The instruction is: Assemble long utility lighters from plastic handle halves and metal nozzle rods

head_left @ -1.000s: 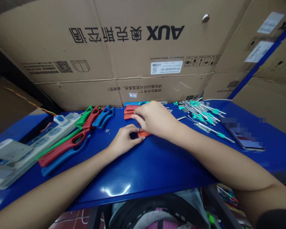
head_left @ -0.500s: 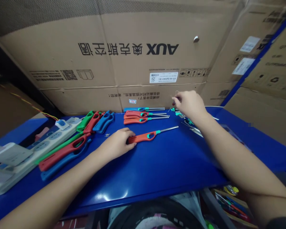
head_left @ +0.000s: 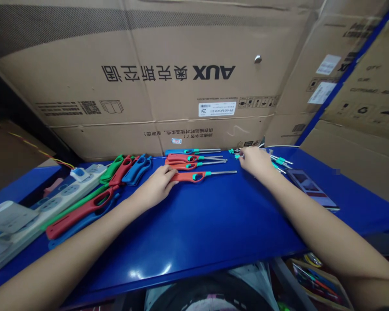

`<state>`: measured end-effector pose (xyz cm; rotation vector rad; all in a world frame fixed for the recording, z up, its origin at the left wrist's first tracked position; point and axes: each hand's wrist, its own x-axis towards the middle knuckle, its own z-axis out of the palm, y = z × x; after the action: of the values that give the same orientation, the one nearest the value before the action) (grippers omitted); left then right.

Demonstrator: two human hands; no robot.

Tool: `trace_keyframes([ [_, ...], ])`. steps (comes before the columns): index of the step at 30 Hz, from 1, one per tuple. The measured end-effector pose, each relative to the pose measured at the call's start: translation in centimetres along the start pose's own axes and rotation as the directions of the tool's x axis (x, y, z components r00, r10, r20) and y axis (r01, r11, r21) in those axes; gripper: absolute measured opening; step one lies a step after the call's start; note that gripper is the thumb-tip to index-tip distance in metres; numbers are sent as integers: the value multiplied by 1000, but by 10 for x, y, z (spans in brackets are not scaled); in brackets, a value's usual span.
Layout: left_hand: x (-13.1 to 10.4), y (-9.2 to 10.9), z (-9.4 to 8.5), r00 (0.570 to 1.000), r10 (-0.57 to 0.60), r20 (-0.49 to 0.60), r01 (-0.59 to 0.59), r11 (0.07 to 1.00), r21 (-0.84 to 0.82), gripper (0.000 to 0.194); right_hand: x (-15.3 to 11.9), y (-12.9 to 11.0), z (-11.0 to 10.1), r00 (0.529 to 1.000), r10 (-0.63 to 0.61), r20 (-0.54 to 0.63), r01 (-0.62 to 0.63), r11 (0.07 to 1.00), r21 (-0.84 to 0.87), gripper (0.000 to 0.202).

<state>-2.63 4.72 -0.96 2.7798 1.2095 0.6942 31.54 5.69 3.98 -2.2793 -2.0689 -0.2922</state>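
My left hand [head_left: 160, 183] is closed round the rear of an orange-red lighter [head_left: 185, 176], whose metal tube points right. Just behind it, red, orange and blue lighters [head_left: 178, 158] lie side by side on the blue table. My right hand [head_left: 254, 160] is at the back right, fingers bent down at a pile of metal tubes with green parts [head_left: 280, 160]. Its fingertips are partly hidden, and I cannot make out what is between them. More green, red and blue lighter handles [head_left: 138, 169] lie at the left.
A white power strip [head_left: 56, 201] with plugs runs along the left side. Cardboard [head_left: 168, 99] stands upright behind the table. A flat, clear-looking packet [head_left: 311, 188] lies at the right. Below the right edge is an open box of coloured items [head_left: 320, 280].
My left hand has moved the held lighter back, closer to the lighter row. My right hand has come down from above onto the pile of tubes. The view has shifted slightly.
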Motion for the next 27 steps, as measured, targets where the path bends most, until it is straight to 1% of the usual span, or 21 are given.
trace_keyframes([
  [2,6,-9,-2,999,18,-29,-17,999,32,29,1,-1,7,997,-19,73,19,1000,-2,28],
  [5,14,-26,-4,998,4,-61,-2,999,35,31,4,-3,15,991,-46,128,46,999,6,25],
  [8,19,-41,-3,998,-28,-48,29,999,32,32,12,-5,16,991,-84,108,82,996,23,31],
  [11,23,-50,0,999,-30,-29,31,999,26,33,23,-5,16,978,-187,92,182,981,61,35],
  [14,27,-54,2,1000,-20,-24,21,1000,15,34,36,-3,20,952,-285,107,276,956,98,33],
  [16,29,-55,3,1000,-14,-21,15,1000,6,35,44,-2,24,941,-323,102,310,943,124,29],
  [22,29,-54,4,1000,-20,-8,20,1000,0,38,62,1,36,927,-363,94,333,911,243,18],
  [27,28,-51,4,999,-40,-11,39,999,-5,41,68,5,41,913,-402,64,360,871,335,22],
])
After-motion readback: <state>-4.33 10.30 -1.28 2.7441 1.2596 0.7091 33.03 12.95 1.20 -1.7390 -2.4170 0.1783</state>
